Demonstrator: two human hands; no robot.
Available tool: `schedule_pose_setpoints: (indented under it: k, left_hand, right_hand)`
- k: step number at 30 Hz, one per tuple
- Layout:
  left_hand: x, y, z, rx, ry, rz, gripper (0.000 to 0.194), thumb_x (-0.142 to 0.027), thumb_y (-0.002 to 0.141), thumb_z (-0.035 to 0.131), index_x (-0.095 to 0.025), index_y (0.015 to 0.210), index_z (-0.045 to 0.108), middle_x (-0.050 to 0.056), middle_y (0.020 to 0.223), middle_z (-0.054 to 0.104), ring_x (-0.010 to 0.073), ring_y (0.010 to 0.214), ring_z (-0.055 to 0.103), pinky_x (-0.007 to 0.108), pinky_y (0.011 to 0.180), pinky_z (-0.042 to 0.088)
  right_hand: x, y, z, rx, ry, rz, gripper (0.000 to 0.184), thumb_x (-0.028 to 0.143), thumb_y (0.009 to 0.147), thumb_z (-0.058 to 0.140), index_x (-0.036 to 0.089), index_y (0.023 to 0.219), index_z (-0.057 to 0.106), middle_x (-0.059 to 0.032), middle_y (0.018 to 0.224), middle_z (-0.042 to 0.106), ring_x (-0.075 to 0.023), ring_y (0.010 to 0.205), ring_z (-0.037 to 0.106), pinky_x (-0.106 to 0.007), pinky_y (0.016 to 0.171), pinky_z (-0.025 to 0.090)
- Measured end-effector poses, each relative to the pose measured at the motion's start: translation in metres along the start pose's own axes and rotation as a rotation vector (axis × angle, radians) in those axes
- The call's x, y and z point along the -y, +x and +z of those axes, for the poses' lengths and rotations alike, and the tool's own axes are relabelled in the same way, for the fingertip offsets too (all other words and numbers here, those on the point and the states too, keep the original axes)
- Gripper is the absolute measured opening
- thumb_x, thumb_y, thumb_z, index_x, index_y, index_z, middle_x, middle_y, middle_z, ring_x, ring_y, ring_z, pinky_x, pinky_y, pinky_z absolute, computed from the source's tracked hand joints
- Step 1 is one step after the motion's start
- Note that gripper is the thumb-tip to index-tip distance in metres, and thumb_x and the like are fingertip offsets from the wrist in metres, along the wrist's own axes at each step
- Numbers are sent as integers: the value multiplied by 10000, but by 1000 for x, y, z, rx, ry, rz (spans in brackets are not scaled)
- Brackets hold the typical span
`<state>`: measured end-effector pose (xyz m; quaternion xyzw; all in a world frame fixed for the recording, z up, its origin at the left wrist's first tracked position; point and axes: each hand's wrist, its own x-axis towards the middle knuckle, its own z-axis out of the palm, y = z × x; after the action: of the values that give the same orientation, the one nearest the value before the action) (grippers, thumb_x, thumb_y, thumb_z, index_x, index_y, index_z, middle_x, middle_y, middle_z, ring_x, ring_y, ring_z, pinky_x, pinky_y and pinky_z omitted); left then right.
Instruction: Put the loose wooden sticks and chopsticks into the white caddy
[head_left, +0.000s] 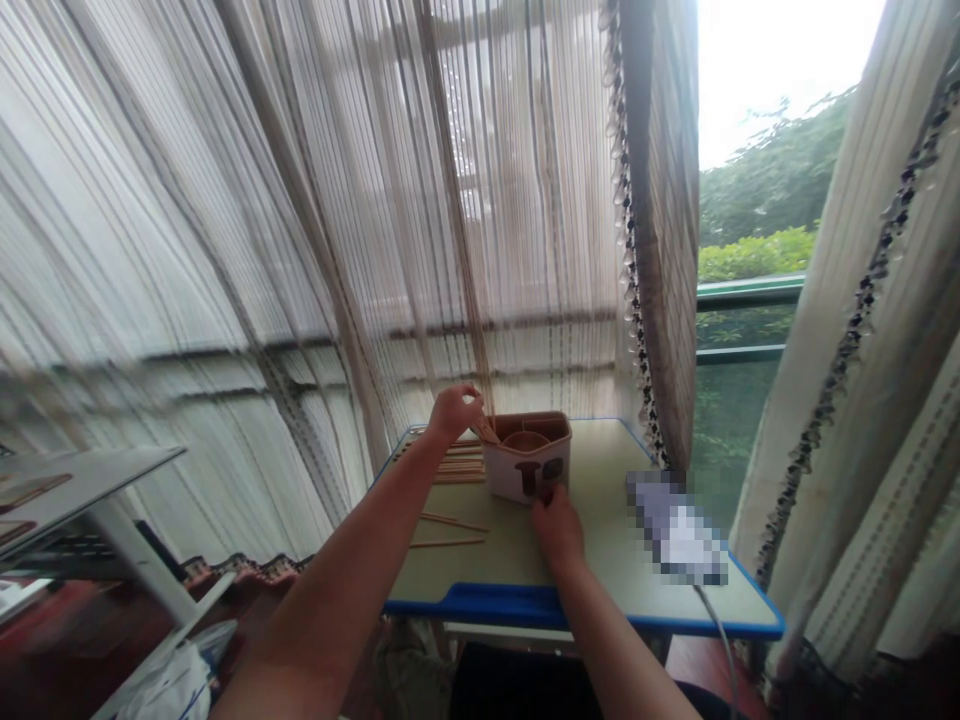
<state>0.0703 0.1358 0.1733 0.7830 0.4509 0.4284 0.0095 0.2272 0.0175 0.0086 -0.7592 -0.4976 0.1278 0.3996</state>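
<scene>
My left hand (454,412) is closed around a bunch of thin wooden sticks (486,431) at the rim of a white box holder (526,470) with brown markings. The sticks' ends dip into the holder's left part. A round brown insert sits inside the holder. My right hand (556,525) rests against the holder's front lower edge, fingers curled on it. More wooden sticks (456,465) lie in a pile on the table left of the holder. Two loose sticks (450,532) lie nearer to me.
The small table (525,600) has a green top and blue rim. A blurred white object (679,530) with a cable lies at its right. Striped curtains hang close behind and to the right. A white tilted stand (90,490) is at the left.
</scene>
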Motion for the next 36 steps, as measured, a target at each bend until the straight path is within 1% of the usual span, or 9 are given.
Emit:
schedule_pose_setpoints:
  k: [6, 12, 16, 20, 23, 25, 29, 33, 36]
  left_hand:
    - [5, 2, -1, 164, 7, 63, 228, -316, 776, 543, -155, 834, 694, 56, 828, 703, 188, 822, 639, 298, 799, 469]
    - [7, 1, 2, 54, 36, 87, 428, -257, 745, 605, -153, 1159, 580, 88, 1056, 664, 199, 954, 616, 311, 870, 458]
    - [6, -2, 2, 148, 122, 165, 262, -276, 837, 476, -167, 948, 687, 86, 1019, 676, 203, 964, 613, 328, 894, 447]
    - [6, -2, 2, 222, 151, 240, 289, -265, 854, 425, -172, 852, 699, 81, 1084, 648, 206, 1052, 574, 331, 933, 422]
    - [7, 1, 1, 267, 108, 247, 341, -277, 878, 371, -169, 823, 690, 73, 972, 677, 195, 1023, 585, 312, 893, 447]
    - [9, 1, -2, 227, 66, 235, 349, -287, 888, 349, -163, 898, 675, 73, 976, 676, 185, 1002, 592, 306, 891, 451]
    - [22, -13, -10, 10, 59, 148, 343, -281, 866, 404, -110, 1088, 603, 121, 1122, 623, 201, 1081, 552, 328, 962, 408]
    - [48, -49, -16, -145, 158, 93, 304, -259, 805, 498, -108, 1042, 613, 131, 1064, 635, 226, 1038, 565, 363, 954, 417]
    - [75, -83, -16, -161, 225, -9, 336, -321, 805, 498, -108, 1039, 611, 137, 1035, 639, 243, 1002, 578, 377, 922, 437]
  right_hand:
    - [-1, 0, 2, -8, -4, -15, 181, 238, 794, 390, 182, 893, 530, -99, 884, 650, -221, 807, 599, -288, 619, 348]
    - [-3, 1, 4, -22, -7, -17, 187, 251, 796, 381, 186, 874, 538, -94, 862, 650, -216, 772, 592, -292, 611, 333]
    - [-5, 2, 5, -27, -2, -27, 168, 246, 780, 392, 194, 850, 536, -82, 845, 648, -214, 761, 586, -292, 606, 327]
    - [-7, 2, 7, -41, -13, -24, 169, 242, 774, 400, 194, 856, 539, -79, 843, 646, -207, 746, 578, -288, 600, 323]
    - [-7, 2, 8, -41, -17, -32, 180, 242, 775, 399, 194, 865, 547, -77, 833, 643, -204, 736, 572, -286, 594, 321]
    - [-7, 3, 7, -42, -9, -32, 186, 242, 775, 395, 194, 864, 551, -77, 834, 642, -203, 736, 570, -286, 594, 322]
    - [-7, 3, 7, -62, 39, -44, 179, 238, 753, 414, 192, 847, 558, -75, 819, 636, -202, 733, 565, -285, 605, 334]
    - [-7, 4, 8, -113, 144, -55, 158, 247, 726, 441, 184, 816, 554, -78, 776, 626, -220, 717, 565, -302, 625, 362]
    - [-8, 4, 7, -165, 198, -48, 227, 271, 722, 458, 165, 909, 533, -88, 838, 625, -226, 767, 574, -305, 667, 394]
